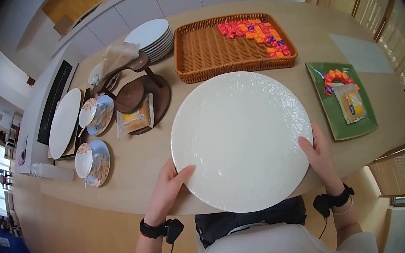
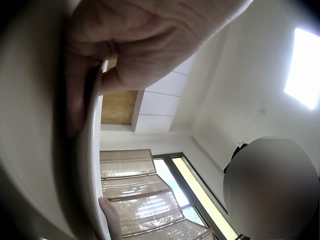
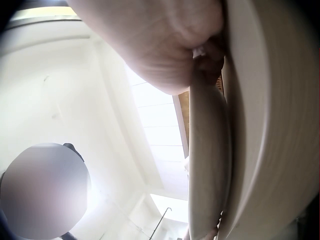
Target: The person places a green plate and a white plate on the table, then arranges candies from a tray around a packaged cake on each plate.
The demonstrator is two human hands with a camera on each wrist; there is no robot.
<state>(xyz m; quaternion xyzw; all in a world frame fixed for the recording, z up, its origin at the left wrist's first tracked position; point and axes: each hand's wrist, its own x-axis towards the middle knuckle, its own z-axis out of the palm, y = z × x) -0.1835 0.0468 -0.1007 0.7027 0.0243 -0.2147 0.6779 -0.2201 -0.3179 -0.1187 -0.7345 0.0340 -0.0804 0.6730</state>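
Observation:
A large round white plate [image 1: 242,142] with a rippled, shiny surface is close over the near side of the table. My left hand [image 1: 171,183] grips its left edge, thumb on top. On the opposite edge my right hand [image 1: 318,155] holds it the same way, fingers beneath. In the left wrist view the left hand [image 2: 135,45] pinches the rim, with fingers under the plate [image 2: 95,155]. The right wrist view has the right hand [image 3: 165,45] at the rim, the plate's underside [image 3: 207,160] close over the tabletop.
Behind the plate lies a wicker tray [image 1: 206,73] holding wrapped candies [image 1: 254,31]. At right, a green rectangular plate [image 1: 336,125] bears candies and a packaged snack [image 1: 350,103]. Leftward stand stacked white plates [image 1: 148,34], a wooden tiered stand [image 1: 161,96], cups with saucers [image 1: 98,164] and an oval plate [image 1: 65,123].

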